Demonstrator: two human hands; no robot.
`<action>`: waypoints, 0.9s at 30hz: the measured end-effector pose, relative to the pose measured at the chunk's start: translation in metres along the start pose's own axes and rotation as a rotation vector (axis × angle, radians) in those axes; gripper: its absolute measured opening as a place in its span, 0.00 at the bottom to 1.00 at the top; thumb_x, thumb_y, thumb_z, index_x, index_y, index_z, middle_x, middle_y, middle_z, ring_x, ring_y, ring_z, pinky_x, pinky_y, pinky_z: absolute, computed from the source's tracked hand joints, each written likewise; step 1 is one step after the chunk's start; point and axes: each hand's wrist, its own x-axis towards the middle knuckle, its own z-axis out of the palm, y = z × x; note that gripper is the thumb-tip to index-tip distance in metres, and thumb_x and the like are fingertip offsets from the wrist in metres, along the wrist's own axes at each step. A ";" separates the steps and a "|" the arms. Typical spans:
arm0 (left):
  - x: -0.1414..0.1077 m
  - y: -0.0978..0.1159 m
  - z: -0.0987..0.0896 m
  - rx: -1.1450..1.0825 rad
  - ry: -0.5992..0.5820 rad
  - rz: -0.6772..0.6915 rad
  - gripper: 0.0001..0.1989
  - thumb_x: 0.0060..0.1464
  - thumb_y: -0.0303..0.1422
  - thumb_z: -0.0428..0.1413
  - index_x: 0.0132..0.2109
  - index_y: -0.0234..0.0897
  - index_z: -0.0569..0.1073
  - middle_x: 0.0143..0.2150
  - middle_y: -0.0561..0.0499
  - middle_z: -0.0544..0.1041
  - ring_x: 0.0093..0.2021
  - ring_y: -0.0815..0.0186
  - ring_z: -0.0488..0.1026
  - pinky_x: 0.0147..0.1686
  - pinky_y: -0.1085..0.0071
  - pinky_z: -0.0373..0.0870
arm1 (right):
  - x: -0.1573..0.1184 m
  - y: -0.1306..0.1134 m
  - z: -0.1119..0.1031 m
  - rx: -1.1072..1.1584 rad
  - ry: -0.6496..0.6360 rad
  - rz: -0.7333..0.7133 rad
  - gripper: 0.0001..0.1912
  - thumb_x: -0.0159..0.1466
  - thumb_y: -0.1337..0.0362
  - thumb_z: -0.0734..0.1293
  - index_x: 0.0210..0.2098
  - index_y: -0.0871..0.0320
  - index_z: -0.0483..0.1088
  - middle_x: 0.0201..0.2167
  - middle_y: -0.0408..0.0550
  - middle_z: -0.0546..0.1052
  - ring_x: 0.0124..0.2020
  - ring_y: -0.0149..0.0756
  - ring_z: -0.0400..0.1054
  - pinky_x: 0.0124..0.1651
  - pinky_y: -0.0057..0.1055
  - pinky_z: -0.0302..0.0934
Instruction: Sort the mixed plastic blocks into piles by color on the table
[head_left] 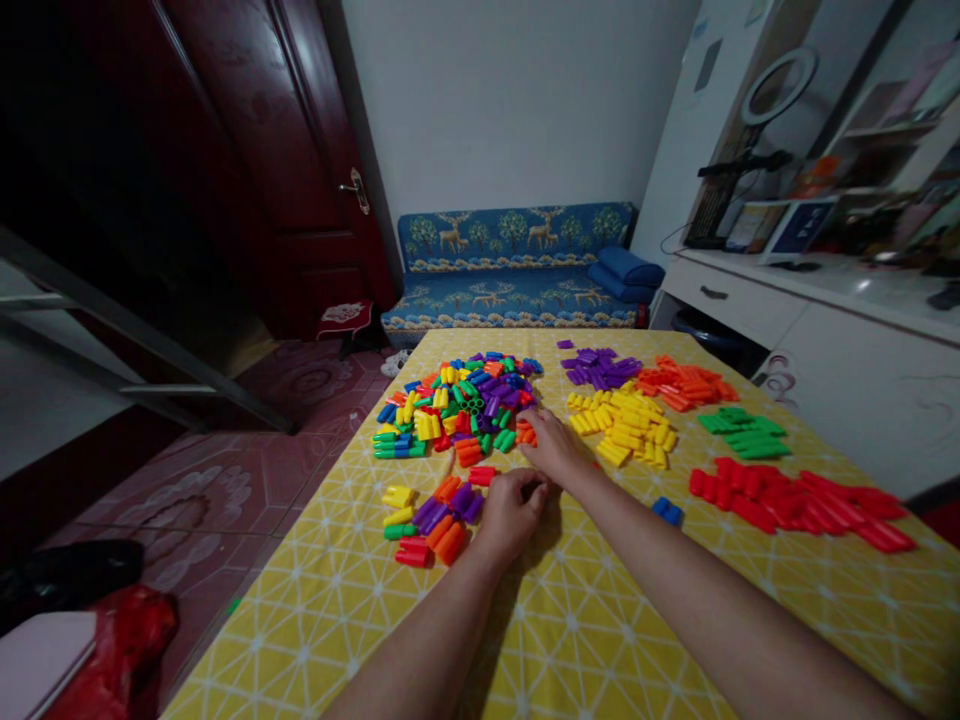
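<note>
My right hand (pixel 556 452) reaches to the near right edge of a mixed pile of bullet-shaped toy building blocks (pixel 474 398). Between its thumb and fingers is an orange block (pixel 526 432). Closer to me, my left hand (pixel 514 515) is curled closed above the table; whatever its fingers hold, if anything, is hidden. Just left of it lie a red block (pixel 482 476) and a small loose group of purple blocks (pixel 432 515), orange blocks (pixel 448 538), yellow blocks (pixel 398 496) and red blocks (pixel 413 552). A green block (pixel 399 532) lies among them.
Sorted heaps of yellow blocks (pixel 634 425), purple blocks (pixel 600 368), orange blocks (pixel 686 382), green blocks (pixel 744 432) and red blocks (pixel 802 500) lie right on the yellow tablecloth (pixel 574 640). Blue blocks (pixel 667 511) sit beside my right forearm. A sofa (pixel 510 285) stands beyond.
</note>
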 end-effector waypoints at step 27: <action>-0.004 0.007 -0.002 -0.481 0.146 -0.063 0.21 0.54 0.44 0.61 0.50 0.35 0.75 0.44 0.44 0.79 0.41 0.61 0.76 0.42 0.67 0.73 | -0.092 -0.016 -0.014 1.558 0.004 0.463 0.12 0.56 0.52 0.71 0.37 0.50 0.74 0.28 0.40 0.75 0.24 0.33 0.66 0.26 0.29 0.59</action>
